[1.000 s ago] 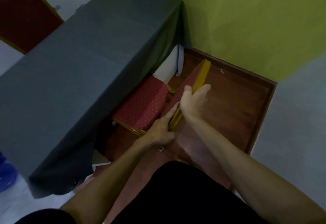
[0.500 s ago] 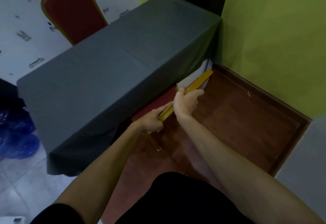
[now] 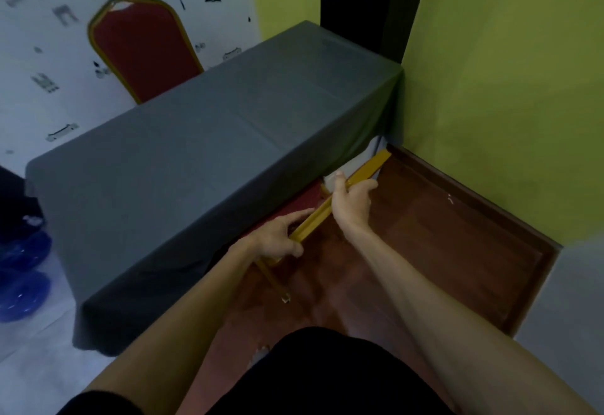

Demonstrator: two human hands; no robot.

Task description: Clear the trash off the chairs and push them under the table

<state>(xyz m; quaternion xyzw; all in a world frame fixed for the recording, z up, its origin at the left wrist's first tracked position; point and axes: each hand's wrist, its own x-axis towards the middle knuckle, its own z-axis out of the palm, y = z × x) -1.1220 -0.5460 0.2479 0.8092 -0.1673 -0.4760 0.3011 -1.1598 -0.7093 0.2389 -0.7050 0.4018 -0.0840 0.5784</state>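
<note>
A red chair with a gold frame stands against the near side of the table (image 3: 202,153), which wears a grey cloth. Only the chair's gold top rail (image 3: 366,169), a strip of red backrest (image 3: 304,199) and one gold leg (image 3: 274,280) show; the seat is hidden under the cloth. My left hand (image 3: 277,238) grips the near end of the rail. My right hand (image 3: 351,200) grips the rail further along, thumb over the top. A second red chair (image 3: 140,45) stands beyond the table by the white wall.
A green wall (image 3: 506,104) closes the right side, meeting the table's far end. The floor here is a brown wooden platform (image 3: 457,251) with a raised edge. Blue plastic bags (image 3: 23,277) lie on the grey floor at the left.
The chair has slid in under the table: its red seat, visible a second ago, is now hidden by the cloth. Both hands stayed on the top rail and moved with it.
</note>
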